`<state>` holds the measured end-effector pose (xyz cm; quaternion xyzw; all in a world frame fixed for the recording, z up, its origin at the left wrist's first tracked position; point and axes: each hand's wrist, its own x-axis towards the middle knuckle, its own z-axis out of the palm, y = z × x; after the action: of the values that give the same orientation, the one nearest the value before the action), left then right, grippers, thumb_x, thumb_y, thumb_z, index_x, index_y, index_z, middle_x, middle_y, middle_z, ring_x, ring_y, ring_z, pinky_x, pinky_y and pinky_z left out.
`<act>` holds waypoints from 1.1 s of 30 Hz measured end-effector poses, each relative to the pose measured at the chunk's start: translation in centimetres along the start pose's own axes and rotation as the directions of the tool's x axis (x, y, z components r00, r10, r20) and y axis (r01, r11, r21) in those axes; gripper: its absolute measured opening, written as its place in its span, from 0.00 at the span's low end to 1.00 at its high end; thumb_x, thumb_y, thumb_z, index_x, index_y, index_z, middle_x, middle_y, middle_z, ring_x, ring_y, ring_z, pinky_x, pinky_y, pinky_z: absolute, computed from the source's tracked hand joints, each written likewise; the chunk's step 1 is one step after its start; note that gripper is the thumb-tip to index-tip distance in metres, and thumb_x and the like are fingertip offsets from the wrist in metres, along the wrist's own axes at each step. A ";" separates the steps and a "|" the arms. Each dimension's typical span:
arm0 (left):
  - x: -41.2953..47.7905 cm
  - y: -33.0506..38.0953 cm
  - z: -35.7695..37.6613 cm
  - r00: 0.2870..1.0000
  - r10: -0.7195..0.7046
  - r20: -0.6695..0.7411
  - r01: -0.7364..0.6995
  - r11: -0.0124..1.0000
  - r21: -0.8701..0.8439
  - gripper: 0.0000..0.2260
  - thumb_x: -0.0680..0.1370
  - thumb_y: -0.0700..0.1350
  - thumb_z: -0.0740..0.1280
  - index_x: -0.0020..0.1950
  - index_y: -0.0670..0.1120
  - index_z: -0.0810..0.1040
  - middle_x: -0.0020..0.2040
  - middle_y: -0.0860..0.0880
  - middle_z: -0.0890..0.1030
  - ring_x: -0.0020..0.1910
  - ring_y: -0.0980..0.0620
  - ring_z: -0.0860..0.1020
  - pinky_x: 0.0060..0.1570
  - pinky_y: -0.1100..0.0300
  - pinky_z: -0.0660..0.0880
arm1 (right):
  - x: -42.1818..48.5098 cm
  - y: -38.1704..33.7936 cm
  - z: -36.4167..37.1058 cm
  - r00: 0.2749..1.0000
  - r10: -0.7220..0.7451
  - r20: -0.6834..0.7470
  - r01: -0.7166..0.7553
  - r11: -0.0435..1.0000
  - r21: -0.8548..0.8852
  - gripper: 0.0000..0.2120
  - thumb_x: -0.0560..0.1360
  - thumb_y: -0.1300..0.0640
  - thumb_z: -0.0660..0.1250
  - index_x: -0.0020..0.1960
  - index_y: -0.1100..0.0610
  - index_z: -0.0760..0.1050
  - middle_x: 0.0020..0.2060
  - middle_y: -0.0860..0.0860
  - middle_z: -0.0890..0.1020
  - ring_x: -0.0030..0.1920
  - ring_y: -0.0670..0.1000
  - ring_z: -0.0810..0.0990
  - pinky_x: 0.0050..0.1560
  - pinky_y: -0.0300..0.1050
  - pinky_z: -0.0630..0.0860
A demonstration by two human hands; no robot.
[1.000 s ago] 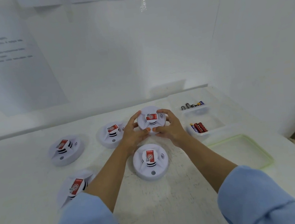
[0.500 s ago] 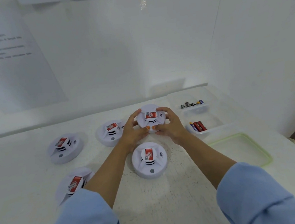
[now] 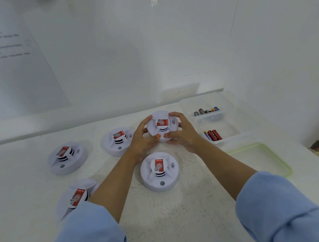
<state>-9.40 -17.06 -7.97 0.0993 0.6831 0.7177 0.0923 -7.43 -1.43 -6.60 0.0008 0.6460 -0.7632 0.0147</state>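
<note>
Left hand [image 3: 143, 140] and right hand [image 3: 184, 136] clasp one smoke detector [image 3: 162, 123] between them.
Fingers of each curl over its far rim, thumbs almost meeting at its near edge. Bare forearms [image 3: 114, 185] stretch forward and converge towards the hands; light-blue sleeves [image 3: 84, 238] sit bunched behind them, near the elbows.

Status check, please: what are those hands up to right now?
Left hand, right hand: both grip the far smoke detector. Four other detectors lie nearby, none blocking.
</note>
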 end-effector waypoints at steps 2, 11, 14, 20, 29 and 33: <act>0.2 -0.2 -0.1 0.999 -0.022 0.030 0.023 0.999 -0.026 0.26 0.74 0.34 0.67 0.67 0.56 0.66 0.60 0.43 0.73 0.56 0.46 0.76 0.50 0.55 0.79 | 0.2 -0.7 -0.4 0.996 0.079 0.031 -0.080 0.996 0.029 0.26 0.70 0.74 0.63 0.59 0.48 0.68 0.52 0.52 0.75 0.50 0.54 0.77 0.41 0.47 0.81; 0.7 -0.2 0.1 0.989 -0.130 0.070 0.142 0.969 -0.202 0.18 0.78 0.36 0.62 0.64 0.54 0.70 0.59 0.45 0.75 0.54 0.50 0.78 0.46 0.61 0.80 | 0.2 -1.1 -0.5 0.991 0.134 -0.010 -0.134 0.991 0.031 0.23 0.72 0.74 0.56 0.58 0.51 0.71 0.50 0.52 0.76 0.47 0.52 0.77 0.38 0.42 0.79; 0.6 -0.1 0.1 0.988 -0.127 0.084 0.141 0.970 -0.200 0.19 0.78 0.36 0.62 0.64 0.54 0.69 0.59 0.47 0.75 0.54 0.50 0.78 0.48 0.60 0.79 | 0.2 -1.2 -0.4 0.987 0.152 -0.041 -0.150 0.987 0.059 0.22 0.73 0.72 0.54 0.56 0.51 0.73 0.49 0.51 0.76 0.47 0.53 0.76 0.42 0.45 0.78; 0.6 -0.1 0.0 0.987 -0.125 0.097 0.141 0.972 -0.187 0.18 0.78 0.36 0.62 0.65 0.54 0.69 0.61 0.45 0.74 0.54 0.51 0.77 0.50 0.59 0.78 | 0.1 -1.1 -0.2 0.989 0.140 -0.056 -0.138 0.990 0.040 0.21 0.73 0.72 0.54 0.56 0.51 0.73 0.51 0.52 0.76 0.50 0.55 0.75 0.43 0.46 0.78; 0.4 0.0 0.2 0.988 -0.122 0.091 0.137 0.973 -0.184 0.19 0.78 0.36 0.61 0.66 0.53 0.68 0.59 0.46 0.74 0.53 0.51 0.77 0.46 0.62 0.80 | -0.1 -1.1 0.0 0.988 0.142 -0.067 -0.141 0.990 0.020 0.21 0.73 0.71 0.54 0.56 0.50 0.73 0.53 0.53 0.75 0.48 0.53 0.76 0.39 0.44 0.78; 0.5 0.0 0.1 0.988 -0.125 0.093 0.140 0.974 -0.177 0.19 0.78 0.36 0.61 0.65 0.54 0.69 0.62 0.44 0.73 0.54 0.51 0.77 0.47 0.62 0.80 | -0.1 -1.2 0.1 0.985 0.152 -0.078 -0.151 0.988 0.022 0.21 0.73 0.71 0.54 0.55 0.50 0.74 0.54 0.54 0.75 0.49 0.53 0.76 0.38 0.43 0.78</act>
<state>-9.87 -16.84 -7.95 0.0736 0.6150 0.7650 0.1765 -7.41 -1.29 -5.38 0.0805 0.6382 -0.7642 0.0469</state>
